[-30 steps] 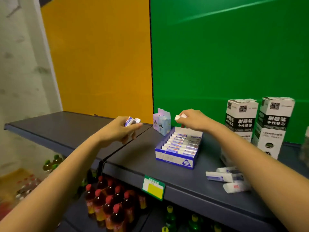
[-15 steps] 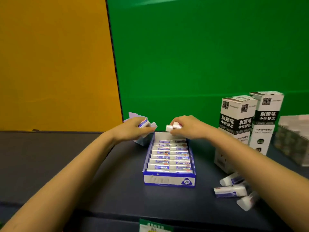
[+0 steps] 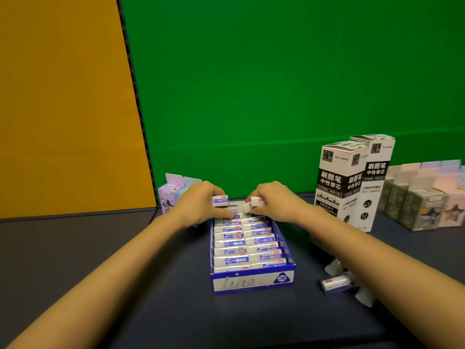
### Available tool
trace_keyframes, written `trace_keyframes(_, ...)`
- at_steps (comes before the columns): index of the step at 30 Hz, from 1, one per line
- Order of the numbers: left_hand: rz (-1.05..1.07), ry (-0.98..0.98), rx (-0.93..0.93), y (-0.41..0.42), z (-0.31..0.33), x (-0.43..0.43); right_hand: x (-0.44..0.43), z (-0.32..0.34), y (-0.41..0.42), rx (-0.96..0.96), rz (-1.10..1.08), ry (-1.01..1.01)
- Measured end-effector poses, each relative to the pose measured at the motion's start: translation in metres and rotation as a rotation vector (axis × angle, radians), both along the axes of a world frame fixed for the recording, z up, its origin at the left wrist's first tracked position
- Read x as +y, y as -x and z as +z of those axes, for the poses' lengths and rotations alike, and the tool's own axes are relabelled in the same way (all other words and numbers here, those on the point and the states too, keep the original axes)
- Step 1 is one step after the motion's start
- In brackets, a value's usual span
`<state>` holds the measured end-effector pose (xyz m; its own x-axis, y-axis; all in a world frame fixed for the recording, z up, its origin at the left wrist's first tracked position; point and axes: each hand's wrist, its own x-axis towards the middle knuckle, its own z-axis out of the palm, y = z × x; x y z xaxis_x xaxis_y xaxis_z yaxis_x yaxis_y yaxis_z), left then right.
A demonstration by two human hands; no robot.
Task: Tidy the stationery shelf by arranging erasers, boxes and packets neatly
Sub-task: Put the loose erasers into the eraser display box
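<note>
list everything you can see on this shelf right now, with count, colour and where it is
shelf: one, dark grey, under everything
eraser tray: one, blue and white, centre, packed with white-and-blue erasers in two columns
loose erasers: at least three, white, right of the tray
tall refill boxes: two, black and white, upright, right rear
small packets: several, pale and dark, far right
purple box: one, lilac, behind the left hand
left hand: holds an eraser over the tray's back
right hand: holds an eraser there too

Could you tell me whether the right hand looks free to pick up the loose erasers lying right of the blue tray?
Probably not yet: the right hand holds erasers over the blue tray, though nothing blocks the loose erasers.
</note>
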<state>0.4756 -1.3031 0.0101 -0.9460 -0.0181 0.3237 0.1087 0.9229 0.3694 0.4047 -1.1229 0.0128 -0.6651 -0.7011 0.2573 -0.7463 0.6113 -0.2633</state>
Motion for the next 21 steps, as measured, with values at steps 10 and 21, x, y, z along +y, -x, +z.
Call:
trace_keyframes(10,0.105,0.183,0.060,0.001,-0.010,0.015,-0.001,-0.004,-0.002,0.046,-0.024,-0.003)
trace_keyframes(21,0.058,0.154,0.045,-0.004,-0.014,0.010,-0.005,-0.005,-0.003,0.040,-0.017,-0.019)
